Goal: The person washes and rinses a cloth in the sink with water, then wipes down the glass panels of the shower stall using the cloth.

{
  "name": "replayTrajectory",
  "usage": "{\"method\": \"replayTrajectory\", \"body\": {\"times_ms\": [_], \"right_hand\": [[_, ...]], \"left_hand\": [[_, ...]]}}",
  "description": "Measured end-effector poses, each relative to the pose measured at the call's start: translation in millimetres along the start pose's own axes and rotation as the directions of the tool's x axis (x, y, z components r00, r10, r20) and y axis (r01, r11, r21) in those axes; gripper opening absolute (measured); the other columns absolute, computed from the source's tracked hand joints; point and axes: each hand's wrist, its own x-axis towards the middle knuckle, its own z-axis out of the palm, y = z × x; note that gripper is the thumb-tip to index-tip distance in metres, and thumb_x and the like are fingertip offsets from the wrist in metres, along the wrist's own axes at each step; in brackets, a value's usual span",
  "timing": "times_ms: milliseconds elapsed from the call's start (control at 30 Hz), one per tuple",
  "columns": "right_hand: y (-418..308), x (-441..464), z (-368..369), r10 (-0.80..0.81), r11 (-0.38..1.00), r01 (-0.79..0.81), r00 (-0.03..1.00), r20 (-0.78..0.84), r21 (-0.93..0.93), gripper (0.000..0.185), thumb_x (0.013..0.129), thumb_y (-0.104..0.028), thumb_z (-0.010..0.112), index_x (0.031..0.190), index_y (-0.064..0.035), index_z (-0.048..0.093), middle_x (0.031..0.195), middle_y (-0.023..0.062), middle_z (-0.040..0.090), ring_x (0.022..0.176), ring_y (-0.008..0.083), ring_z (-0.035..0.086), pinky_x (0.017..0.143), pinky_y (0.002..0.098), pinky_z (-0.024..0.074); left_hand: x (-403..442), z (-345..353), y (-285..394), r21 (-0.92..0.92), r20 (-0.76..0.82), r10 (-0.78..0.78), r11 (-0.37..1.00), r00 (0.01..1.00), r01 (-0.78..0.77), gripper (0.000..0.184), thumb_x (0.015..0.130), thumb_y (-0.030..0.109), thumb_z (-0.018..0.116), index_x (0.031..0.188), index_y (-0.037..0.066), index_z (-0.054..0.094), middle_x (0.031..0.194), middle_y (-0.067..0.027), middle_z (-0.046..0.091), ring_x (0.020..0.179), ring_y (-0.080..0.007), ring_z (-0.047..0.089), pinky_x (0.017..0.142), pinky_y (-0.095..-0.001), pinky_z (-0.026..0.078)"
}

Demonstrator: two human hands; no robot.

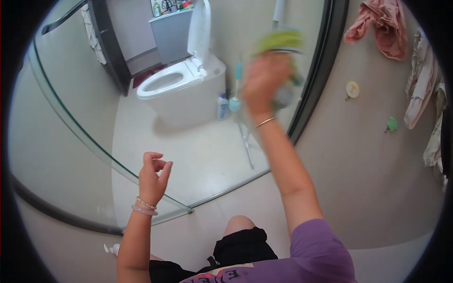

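My right hand (268,78) is raised at the upper centre right, closed on a yellow-green cloth (281,41); both are smeared by motion. The cloth is in front of the glass panel (309,28) beside the dark frame. Below and left, my left hand (155,177) hangs in the air near the edge of the glass door, its fingers curled but apart, holding nothing. A bracelet and a pink bangle circle my left wrist.
A toilet (188,89) with its lid up stands beyond the doorway. Near it are a blue-white bottle (222,107) and a brush (234,104). The curved glass door (89,137) lies left. Clothes (387,33) and small hooks (352,89) hang on the right wall.
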Motion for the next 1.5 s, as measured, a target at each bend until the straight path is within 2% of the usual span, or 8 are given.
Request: {"method": "replayTrajectory", "body": {"times_ms": [133, 267, 300, 333, 833, 933, 1100, 1500], "right_hand": [[-54, -10, 12, -0.569, 0.769, 0.489, 0.817, 0.094, 0.412, 0.043, 0.078, -0.008, 0.059, 0.120, -0.0039, 0.050, 0.131, 0.0072, 0.045, 0.111, 0.0284, 0.043, 0.094, 0.0419, 0.0352], [71, 71, 7, -0.467, 0.811, 0.514, 0.857, 0.219, -0.280, 0.028, 0.080, -0.005, 0.049, 0.107, -0.0002, 0.056, 0.123, 0.0148, 0.045, 0.115, 0.0346, 0.041, 0.092, 0.0484, 0.0381], [100, 109, -6, 0.014, 0.998, 0.007, 0.954, 0.300, -0.067, 0.020, 0.078, -0.006, 0.051, 0.097, -0.0012, 0.057, 0.105, 0.0170, 0.051, 0.100, 0.0335, 0.049, 0.085, 0.0444, 0.0425], [96, 133, -31, -0.316, 0.711, 0.318, 0.941, 0.118, -0.627, 0.040, 0.080, -0.007, 0.051, 0.119, 0.0052, 0.050, 0.133, 0.0234, 0.037, 0.121, 0.0403, 0.035, 0.103, 0.0426, 0.0280], [162, -167, -131, 0.455, 0.754, 0.237, 0.484, 0.747, -0.613, 0.057, 0.081, -0.001, 0.043, 0.136, 0.0013, 0.029, 0.141, 0.0251, 0.024, 0.128, 0.0475, 0.021, 0.108, 0.0530, 0.0175], [165, -81, -107, 0.120, 0.560, 0.550, 0.686, 0.717, -0.620, 0.058, 0.080, -0.004, 0.044, 0.135, 0.0060, 0.027, 0.138, 0.0308, 0.027, 0.127, 0.0463, 0.026, 0.108, 0.0524, 0.0188], [155, 80, -53, -0.072, 0.532, 0.338, 0.932, 0.356, -0.776, 0.036, 0.081, -0.001, 0.042, 0.116, 0.0061, 0.052, 0.130, 0.0195, 0.042, 0.122, 0.0404, 0.034, 0.103, 0.0462, 0.0279], [211, -260, -126, 0.108, 0.763, 0.392, 0.706, 0.700, -0.513, 0.043, 0.077, -0.004, 0.051, 0.119, 0.0007, 0.046, 0.127, 0.0241, 0.040, 0.114, 0.0479, 0.037, 0.096, 0.0546, 0.0283]], "left_hand": [[1, 1, -1, 0.001, -0.004, -0.017, 1.000, 1.000, 0.017, 0.027, 0.083, 0.010, 0.063, 0.099, 0.004, 0.042, 0.069, -0.0064, 0.062, 0.062, -0.0161, 0.061, 0.055, -0.0261, 0.044], [2, 0, 0, 0.043, -0.007, 0.009, 0.999, 1.000, -0.009, 0.026, 0.083, 0.010, 0.063, 0.098, 0.004, 0.043, 0.067, -0.0062, 0.062, 0.061, -0.0156, 0.061, 0.054, -0.0260, 0.044], [3, 1, -3, 0.060, -0.016, 0.013, 0.998, 1.000, -0.012, 0.025, 0.083, 0.010, 0.063, 0.097, 0.004, 0.043, 0.067, -0.0061, 0.062, 0.060, -0.0154, 0.061, 0.054, -0.0259, 0.044], [1, 2, -8, 0.074, -0.024, 0.014, 0.997, 1.000, -0.012, 0.025, 0.084, 0.010, 0.063, 0.097, 0.004, 0.043, 0.066, -0.0061, 0.062, 0.060, -0.0153, 0.061, 0.054, -0.0258, 0.044], [1, 3, -12, -0.043, -0.017, -0.013, 0.999, 1.000, 0.012, 0.020, 0.087, 0.004, 0.057, 0.098, 0.003, 0.041, 0.068, -0.0083, 0.063, 0.067, -0.0151, 0.065, 0.061, -0.0230, 0.049], [0, 4, -14, -0.031, -0.016, 0.009, 0.999, 1.000, -0.009, 0.020, 0.087, 0.005, 0.058, 0.098, 0.003, 0.042, 0.069, -0.0089, 0.064, 0.067, -0.0151, 0.065, 0.061, -0.0233, 0.049], [0, 10, -7, 0.003, -0.057, -0.038, 0.999, 0.998, 0.038, 0.021, 0.086, 0.006, 0.059, 0.098, 0.003, 0.042, 0.069, -0.0087, 0.065, 0.068, -0.0150, 0.066, 0.062, -0.0233, 0.049], [-3, 6, -33, -0.055, -0.032, 0.005, 0.998, 0.999, -0.007, 0.022, 0.091, 0.003, 0.051, 0.110, 0.001, 0.042, 0.085, -0.0136, 0.066, 0.079, -0.0188, 0.064, 0.076, -0.0280, 0.049]]}}
